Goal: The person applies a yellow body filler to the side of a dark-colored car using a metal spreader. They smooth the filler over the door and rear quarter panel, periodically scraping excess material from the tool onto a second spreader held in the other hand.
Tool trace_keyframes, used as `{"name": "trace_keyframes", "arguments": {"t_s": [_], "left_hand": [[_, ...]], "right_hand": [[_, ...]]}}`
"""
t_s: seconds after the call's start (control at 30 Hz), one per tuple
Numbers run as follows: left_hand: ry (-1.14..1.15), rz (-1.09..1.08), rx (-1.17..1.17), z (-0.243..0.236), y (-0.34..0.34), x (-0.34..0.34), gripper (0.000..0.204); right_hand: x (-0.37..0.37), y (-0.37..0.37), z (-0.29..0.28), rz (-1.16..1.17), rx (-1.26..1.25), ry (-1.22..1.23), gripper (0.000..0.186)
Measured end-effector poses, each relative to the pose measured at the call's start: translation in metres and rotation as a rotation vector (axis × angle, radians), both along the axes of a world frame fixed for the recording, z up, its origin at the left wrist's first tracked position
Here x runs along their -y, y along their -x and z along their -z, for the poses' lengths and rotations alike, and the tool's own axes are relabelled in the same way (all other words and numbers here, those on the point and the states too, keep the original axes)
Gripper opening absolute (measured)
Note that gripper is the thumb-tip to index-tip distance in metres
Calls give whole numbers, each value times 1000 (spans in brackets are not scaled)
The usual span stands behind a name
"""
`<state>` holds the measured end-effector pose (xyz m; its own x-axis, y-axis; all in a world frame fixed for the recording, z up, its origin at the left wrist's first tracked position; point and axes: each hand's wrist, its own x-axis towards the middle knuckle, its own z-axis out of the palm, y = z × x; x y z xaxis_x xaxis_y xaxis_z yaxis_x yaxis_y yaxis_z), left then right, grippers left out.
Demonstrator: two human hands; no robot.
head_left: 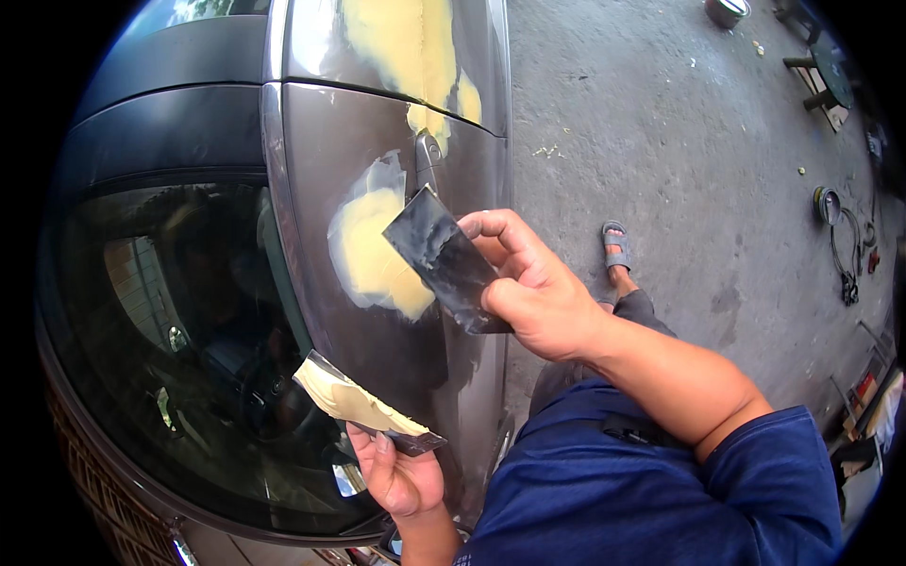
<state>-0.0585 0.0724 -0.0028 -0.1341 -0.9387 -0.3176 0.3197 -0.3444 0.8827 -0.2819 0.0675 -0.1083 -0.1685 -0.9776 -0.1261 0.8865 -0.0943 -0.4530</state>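
In my right hand [547, 302] is a dark flat filler spreader [442, 259], pinched between thumb and fingers, its face smudged. It hangs over the grey car door [387, 349], partly covering a pale yellow filler patch [363, 245] with smeared edges. My left hand [404, 479], lower and nearer the side window, grips a second dark spreader [420, 442] from below. A thick layer of yellow filler [354, 396] lies along that one. Just beyond the right-hand spreader sits the door handle [427, 162], with more filler around its far end.
Another large filler patch [406, 42] covers the panel past the door seam. The car's dark window [189, 311] fills the left. On the concrete floor [642, 123] to the right are a small stool [826, 80], a bucket [727, 11] and a coiled cable [845, 245].
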Motion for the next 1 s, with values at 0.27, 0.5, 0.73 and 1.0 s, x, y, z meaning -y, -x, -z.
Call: {"name": "trace_keyframes", "arguments": {"t_s": [0.27, 0.5, 0.73, 1.0], "left_hand": [[-11, 91, -17, 9, -4, 6, 48], [68, 25, 1, -5, -13, 19, 44], [164, -12, -93, -18, -49, 23, 38], [182, 76, -60, -12, -69, 22, 41]], "right_hand": [[-22, -34, -19, -177, -7, 145, 63], [-35, -67, 7, -115, -697, 392, 55], [27, -56, 25, 79, -1076, -246, 73], [76, -64, 17, 28, -1139, -407, 72]]}}
